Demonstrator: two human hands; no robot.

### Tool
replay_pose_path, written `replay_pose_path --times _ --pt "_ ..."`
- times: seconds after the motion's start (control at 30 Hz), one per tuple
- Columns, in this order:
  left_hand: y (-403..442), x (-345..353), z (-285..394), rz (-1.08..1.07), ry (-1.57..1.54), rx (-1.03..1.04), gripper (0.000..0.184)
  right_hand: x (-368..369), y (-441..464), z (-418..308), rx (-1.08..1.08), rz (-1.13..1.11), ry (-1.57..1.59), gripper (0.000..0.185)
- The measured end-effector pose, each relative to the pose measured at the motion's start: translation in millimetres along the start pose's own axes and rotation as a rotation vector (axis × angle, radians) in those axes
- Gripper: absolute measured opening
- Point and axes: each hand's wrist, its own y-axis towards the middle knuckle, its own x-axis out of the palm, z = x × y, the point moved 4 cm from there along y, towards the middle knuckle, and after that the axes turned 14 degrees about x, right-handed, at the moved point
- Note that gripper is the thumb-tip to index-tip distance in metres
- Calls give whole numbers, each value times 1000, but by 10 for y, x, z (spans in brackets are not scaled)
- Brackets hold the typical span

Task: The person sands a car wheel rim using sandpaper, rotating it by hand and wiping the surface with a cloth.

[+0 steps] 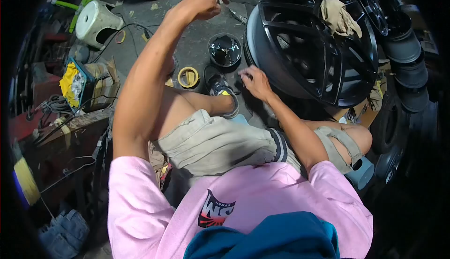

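My left hand [205, 2] is stretched far forward over the floor, fingers curled in; a small pale bit shows between them, too small to name. Just beyond its fingertips is a thin pointed tool [238, 16]. My right hand [257, 83] hovers by the near left edge of a large black alloy wheel [311, 48], its fingers loosely bent and apart, with nothing seen in them. Whether it touches the wheel I cannot tell. A beige cloth [338, 18] lies over the spokes. Between my hands stands a round bowl [225, 49] of glossy black liquid.
A roll of tape [188, 77] lies near my shoe [222, 89]. A white plastic stool [98, 22] stands at the far left, above a taped box with yellow plastic [71, 85]. Stacked wheel rims [403, 48] and a tire [385, 121] line the right. A cable [133, 25] crosses the floor.
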Motion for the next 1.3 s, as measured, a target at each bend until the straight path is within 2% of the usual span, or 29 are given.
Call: replay_pose_path --times 0.03,0.1,0.13,0.2,0.23,0.3,0.33,0.37,0.43,0.47,0.5,0.57,0.7,0.77,0.8,0.9,0.97,1.07,1.1,1.17,1.2,1.27,1.3 --pt "-19 -90 20 -3 -1 -5 29 -10 140 -122 -26 37 9 21" --pt "-81 -234 71 -19 -69 -73 37 38 467 -250 99 5 117 24" --pt "-148 -344 197 -19 -67 -80 37 75 593 -329 96 -1 118 24" --pt "-321 -650 590 200 -136 -17 21 171 802 -392 208 -84 236 31" --pt "-371 -761 677 197 -138 -20 21 256 920 -348 212 -87 238 31" --pt "-463 -973 779 179 -180 -118 19 422 1143 -181 200 62 -80 41" --pt "-493 -1125 909 176 -184 -125 19 463 1237 -144 377 -44 -10 50" --pt "-512 -1275 1040 175 -247 -181 16 567 1363 -26 464 -108 48 54" --pt "-532 -1312 1035 179 -306 -256 14 748 1541 86 474 102 -25 56" --pt "-530 -1295 990 212 -335 -240 12 783 1601 99 492 149 -62 65" --pt "-502 -1361 1047 157 -325 -270 11 787 1617 -9 492 189 -107 73" --pt "-444 -1494 1159 43 -301 -325 15 876 1645 -106 525 213 -69 74" --pt "-493 -1213 1019 173 -221 -178 16 981 1665 0 568 161 -133 67" --pt "-476 -1070 876 230 -85 -128 18 996 1609 13 514 -188 -226 58" --pt "-458 -1040 824 202 -60 -150 19 1011 1548 9 417 -25 -307 50" --pt "-436 -1010 738 114 -36 -144 20 1061 1627 94 339 -131 -285 51" --pt "-462 -949 642 94 -17 -121 20 866 1628 -150 409 -214 -304 49" --pt "-514 -902 594 74 6 -107 21 712 1640 -152 482 -18 -214 45" --pt "-536 -895 583 71 8 -106 21 688 1676 -96 481 -87 -222 45" --pt "-579 -826 512 79 23 -106 21 691 1626 -58 223 105 -419 45" --pt "-581 -831 515 87 41 -103 21 683 1612 -96 222 103 -421 45" --pt "-602 -862 568 80 19 -125 21 718 1566 -104 325 -38 -699 41" --pt "-600 -888 591 74 5 -143 22 756 1582 -66 326 -36 -698 41"
